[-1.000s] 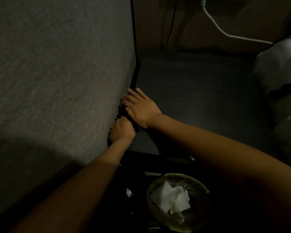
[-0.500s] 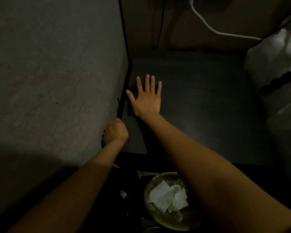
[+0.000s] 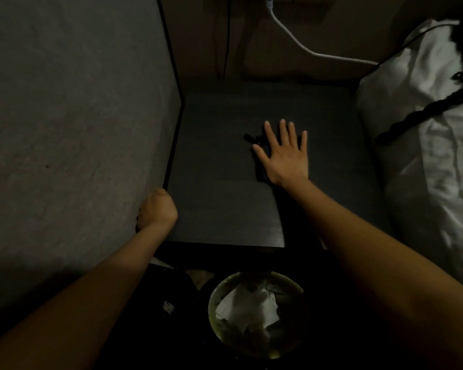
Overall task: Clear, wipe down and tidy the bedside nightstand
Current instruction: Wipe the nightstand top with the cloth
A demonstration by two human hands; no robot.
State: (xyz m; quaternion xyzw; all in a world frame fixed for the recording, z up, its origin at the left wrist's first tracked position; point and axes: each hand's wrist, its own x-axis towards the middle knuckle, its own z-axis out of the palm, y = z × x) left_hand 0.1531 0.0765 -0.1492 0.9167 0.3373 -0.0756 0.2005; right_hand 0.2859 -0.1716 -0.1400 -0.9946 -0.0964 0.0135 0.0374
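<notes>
— What's the nightstand [image 3: 219,198] like?
— Dark, flat top, seen from above in dim light; its left edge runs along the wall, its near edge faces the viewer.
— Anything on it?
— A dark cloth [image 3: 254,141], crumpled, lies around the middle of the top, mostly under the flat right hand [image 3: 285,156]. Its exact outline is hard to tell against the dark surface.

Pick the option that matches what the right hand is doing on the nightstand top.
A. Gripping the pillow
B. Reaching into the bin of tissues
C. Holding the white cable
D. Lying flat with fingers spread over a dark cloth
D: the right hand lies flat with fingers spread on the nightstand top, with a dark cloth showing from under it beside the thumb.
</notes>
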